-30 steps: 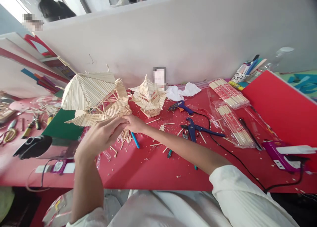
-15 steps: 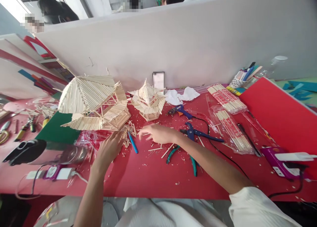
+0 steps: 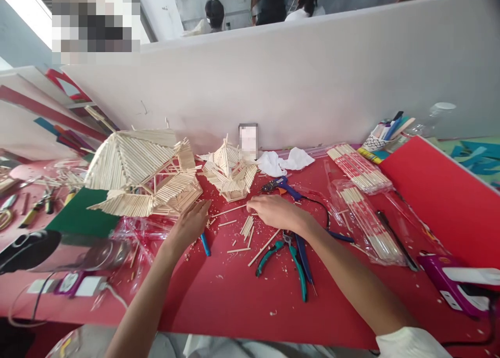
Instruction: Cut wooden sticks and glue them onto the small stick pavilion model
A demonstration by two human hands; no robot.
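My right hand (image 3: 271,211) is closed, its fingertips at the right end of a thin wooden stick (image 3: 230,210) that points left. My left hand (image 3: 193,220) lies low over the table, fingers stretched to the right, in front of the larger stick-built model (image 3: 136,165) with its ribbed roof. Its palm hides what is under it. A blue pen-like tool (image 3: 205,244) lies just below that hand. Between the hands lie loose cut sticks (image 3: 247,226). The smaller pointed-roof stick model (image 3: 228,173) stands behind them.
Right of centre lie a blue glue gun (image 3: 283,186), teal-handled pliers (image 3: 289,248) and a blue-handled cutter (image 3: 304,256). Farther right are bundles of sticks (image 3: 369,222) and a purple power strip (image 3: 449,285). A phone (image 3: 248,140) leans on the white partition (image 3: 273,76).
My right hand has moved right and now pinches a stick. My left hand has shifted right, over the spot where small stick pieces lay. The pliers and cutter lie differently, and the view has tilted slightly.
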